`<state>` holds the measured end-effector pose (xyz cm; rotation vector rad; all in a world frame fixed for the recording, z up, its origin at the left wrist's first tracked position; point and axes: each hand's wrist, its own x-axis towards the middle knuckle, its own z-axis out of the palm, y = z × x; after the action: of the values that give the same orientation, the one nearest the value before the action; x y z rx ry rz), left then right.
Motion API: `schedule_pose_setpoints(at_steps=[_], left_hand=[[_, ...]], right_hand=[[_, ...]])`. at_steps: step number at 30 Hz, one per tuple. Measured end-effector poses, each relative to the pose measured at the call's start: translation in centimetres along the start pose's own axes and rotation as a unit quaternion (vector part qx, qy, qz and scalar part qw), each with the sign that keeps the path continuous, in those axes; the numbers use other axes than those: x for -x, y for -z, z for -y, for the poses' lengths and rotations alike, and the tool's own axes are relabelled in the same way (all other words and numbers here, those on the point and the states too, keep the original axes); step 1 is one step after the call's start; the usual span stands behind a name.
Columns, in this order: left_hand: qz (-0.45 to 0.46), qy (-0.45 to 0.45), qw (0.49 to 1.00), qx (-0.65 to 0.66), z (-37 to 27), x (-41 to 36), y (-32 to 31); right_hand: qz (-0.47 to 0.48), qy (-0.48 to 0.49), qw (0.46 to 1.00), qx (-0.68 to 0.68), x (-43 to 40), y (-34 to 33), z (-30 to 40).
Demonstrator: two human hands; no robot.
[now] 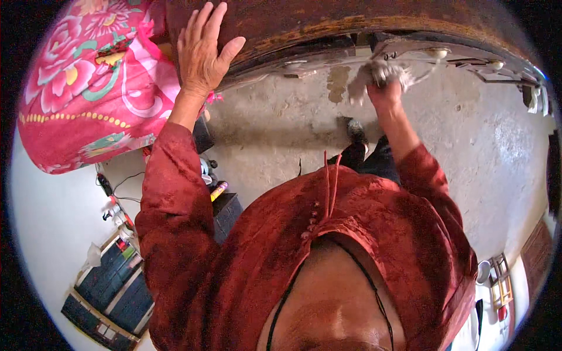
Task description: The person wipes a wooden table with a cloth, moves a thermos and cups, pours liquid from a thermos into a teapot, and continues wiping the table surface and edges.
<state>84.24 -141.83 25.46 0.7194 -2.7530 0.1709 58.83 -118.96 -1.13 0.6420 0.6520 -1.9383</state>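
Note:
My left hand (199,61) lies flat on the dark brown wooden top (333,15) of a piece of furniture, near its left end. Its thumb is spread and nothing is in it. A crumpled greyish cloth (365,79) is in my right hand (387,95), both blurred. They are in front of the furniture's face, just below the edge of the top. I cannot tell whether the cloth touches that face. Pale round knobs (438,53) stick out of the front to the right of the cloth.
A pink flowered fabric (66,83) bulges up beside my left arm. Below it stand a dark box (226,213) with a yellow tube (219,191) and black cables (127,180). Concrete floor (272,118) lies around my feet. A wooden chair-like frame (500,281) stands far right.

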Motion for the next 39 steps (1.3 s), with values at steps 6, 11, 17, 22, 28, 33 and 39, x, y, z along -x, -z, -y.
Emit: schedule_pose_setpoints(at_steps=[6, 11, 17, 22, 28, 33, 39], left_hand=[[0.012, 0.041, 0.999, 0.025, 0.7, 0.9, -0.4], [0.033, 0.035, 0.999, 0.026, 0.2, 0.0, -0.2], [0.057, -0.021, 0.998, 0.034, -1.6, -3.8, -0.1], [0.060, 0.034, 0.997, 0.022, -0.4, -0.5, 0.4], [0.067, 0.002, 0.997, 0.028, -0.8, -1.3, 0.9], [0.074, 0.020, 0.997, 0.016, -0.6, 0.3, 0.9], [0.096, 0.023, 0.995, 0.002, -1.0, -0.2, 0.9]], right_hand=[[-0.053, -0.045, 0.991, 0.117, -3.1, -6.5, -8.9], [-0.002, -0.226, 0.974, 0.025, -2.9, -5.3, -21.2], [0.015, -0.281, 0.953, -0.117, -10.7, 1.0, -26.0], [-0.089, -0.104, 0.990, 0.034, -9.8, 0.9, -13.9], [-0.050, -0.001, 0.999, -0.004, -15.4, 4.6, 2.4], [-0.047, 0.112, 0.993, 0.001, -15.0, 2.3, 13.7], [-0.175, 0.230, 0.943, 0.167, -15.6, 1.2, 22.4]])
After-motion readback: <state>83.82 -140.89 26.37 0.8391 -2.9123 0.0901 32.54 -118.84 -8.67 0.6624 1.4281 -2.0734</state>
